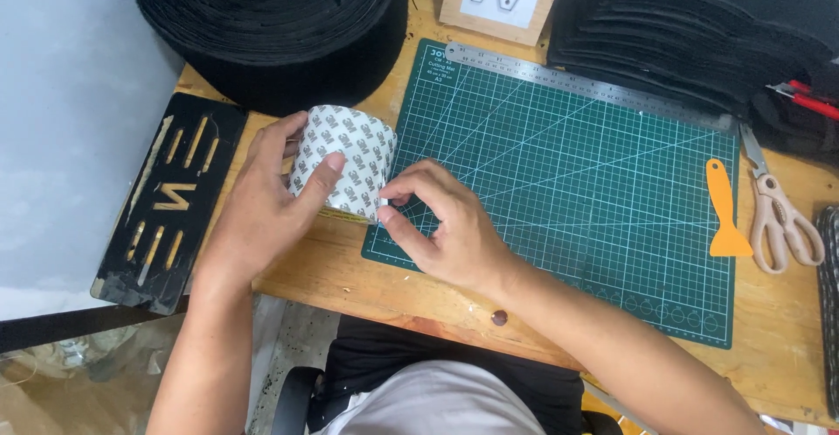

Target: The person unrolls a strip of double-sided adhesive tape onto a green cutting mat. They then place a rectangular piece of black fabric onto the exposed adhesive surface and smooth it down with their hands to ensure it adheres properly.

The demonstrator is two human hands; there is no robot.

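A wooden table (350,278) carries a green cutting mat (577,182), scissors (780,212) and a black stencil plate (170,199)

Wooden worktable (350,269) under even, soft light, edge worn pale. Grey wall or panel (70,94) at left. Below, rough grey floor (297,348), crumpled clear plastic sheeting (61,365), and black chair (297,400) partly seen beneath table edge.

Green cutting mat (594,182), steel ruler (585,81), orange scraper (725,212), scissors (782,212) (beige handles), perhaps felt roll (271,29)
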